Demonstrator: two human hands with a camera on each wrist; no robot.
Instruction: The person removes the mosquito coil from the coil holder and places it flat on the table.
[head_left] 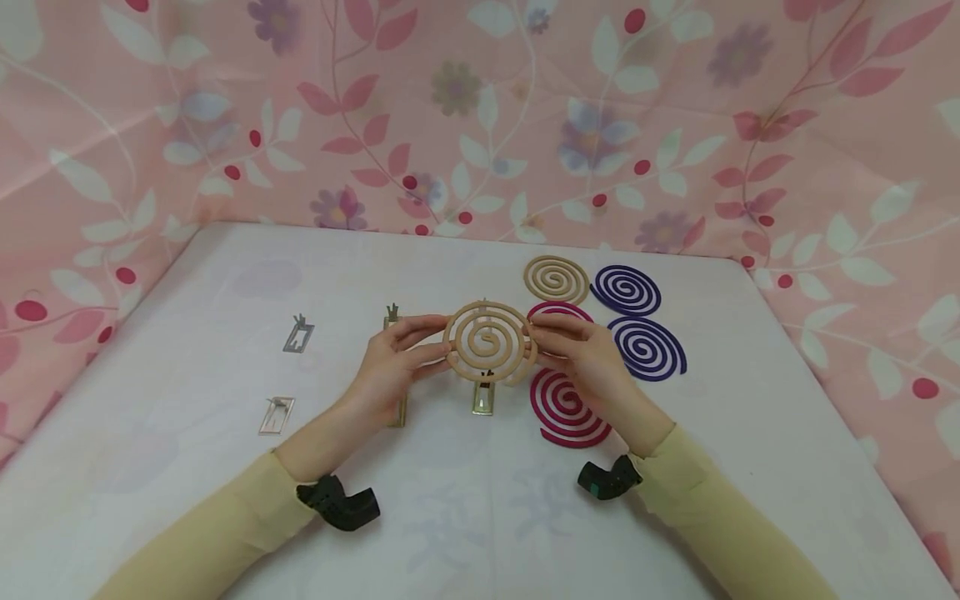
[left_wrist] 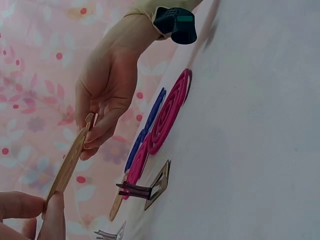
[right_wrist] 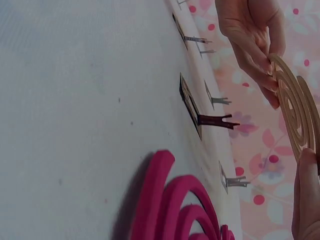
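A tan mosquito coil [head_left: 489,342] is held up above the table between both hands, its flat spiral face toward the head camera. My left hand [head_left: 386,362] pinches its left edge between thumb and fingers. The opposite edge is pinched by my right hand [head_left: 592,362]. More tan material shows behind its lower right rim; whether that is a second coil I cannot tell. Just below the coil stands a small metal coil stand [head_left: 483,398] with an upright prong. In the left wrist view, the coil [left_wrist: 67,162] appears edge-on, raised off the table.
At the right lie a tan coil [head_left: 557,280], two blue coils [head_left: 626,289] and two red coils [head_left: 570,408], partly covered by the right hand. Several more metal stands [head_left: 298,336] sit left and centre on the white table [head_left: 480,517]. A pink floral cloth [head_left: 480,108] hangs behind.
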